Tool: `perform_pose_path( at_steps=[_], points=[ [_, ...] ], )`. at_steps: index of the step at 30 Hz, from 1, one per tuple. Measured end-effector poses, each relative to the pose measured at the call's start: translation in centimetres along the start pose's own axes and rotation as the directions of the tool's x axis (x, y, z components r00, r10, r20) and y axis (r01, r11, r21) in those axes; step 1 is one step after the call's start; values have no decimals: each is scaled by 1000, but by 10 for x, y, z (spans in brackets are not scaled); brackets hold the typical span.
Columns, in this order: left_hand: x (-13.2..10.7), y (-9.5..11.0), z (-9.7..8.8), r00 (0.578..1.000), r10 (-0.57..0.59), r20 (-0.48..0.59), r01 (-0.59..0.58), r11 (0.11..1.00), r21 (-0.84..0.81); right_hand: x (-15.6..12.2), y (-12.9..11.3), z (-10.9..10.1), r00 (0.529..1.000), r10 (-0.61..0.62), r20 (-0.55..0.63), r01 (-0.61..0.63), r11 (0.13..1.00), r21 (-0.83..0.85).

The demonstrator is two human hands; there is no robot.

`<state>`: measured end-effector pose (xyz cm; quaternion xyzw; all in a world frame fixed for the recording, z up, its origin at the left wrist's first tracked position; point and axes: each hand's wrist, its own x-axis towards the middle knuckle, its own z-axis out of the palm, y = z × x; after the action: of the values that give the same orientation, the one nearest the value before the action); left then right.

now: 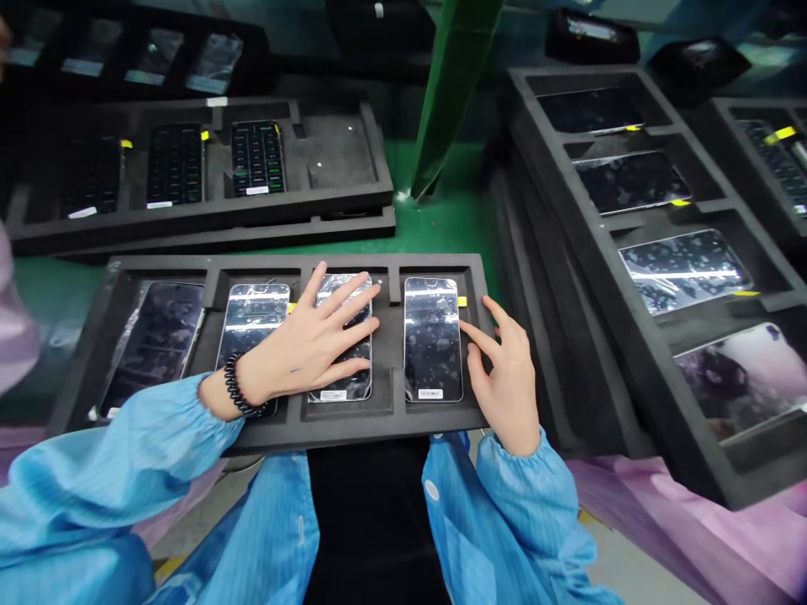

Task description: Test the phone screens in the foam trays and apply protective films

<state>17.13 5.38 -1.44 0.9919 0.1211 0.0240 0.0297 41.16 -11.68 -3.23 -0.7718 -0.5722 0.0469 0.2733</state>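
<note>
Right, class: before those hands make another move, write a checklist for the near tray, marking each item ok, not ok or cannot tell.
1. Phone in every compartment of the near tray: ok, four in four.
2. Left hand clear of screens: not ok, spread over the third phone from the left.
3. Right hand off the rightmost phone: cannot tell, index fingertip at its edge.
4. Rightmost phone's white label uncovered: ok.
5. Second phone's lower end unmarked: cannot tell, partly hidden.
</note>
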Motion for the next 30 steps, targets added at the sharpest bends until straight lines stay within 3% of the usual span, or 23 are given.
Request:
perform_pose_path(
  at_steps=[4, 9, 14, 18, 23, 27, 30],
  points=[
    [2, -2, 6, 993, 75, -90, -72, 997, 39, -1, 0, 0, 1000, 9, -16, -9, 999, 34],
    [5, -1, 5, 995, 39, -95, -35, 999, 36, -3, 4, -1, 1000, 9, -27, -7, 998, 70],
    [9, 0, 5, 991, 26, -132, -25, 1000, 11, -1, 14, -3, 998, -47, 44, 40, 986, 163],
    [6, -4, 7, 990, 22, -139, -22, 1000, 6, -1, 15, -1, 999, 25, 36, -30, 987, 157],
    [-6, -1, -12, 975, -81, -205, 80, 997, -15, -1, 14, 3, 996, 84, -20, -81, 989, 121],
    [-26, 20, -33, 940, -173, -294, 165, 985, -52, -1, 14, 4, 996, 85, -39, -80, 991, 105],
    [-42, 36, -35, 920, -239, -311, 221, 971, -94, -1, 12, 3, 995, 95, -35, -91, 990, 110]
  ],
)
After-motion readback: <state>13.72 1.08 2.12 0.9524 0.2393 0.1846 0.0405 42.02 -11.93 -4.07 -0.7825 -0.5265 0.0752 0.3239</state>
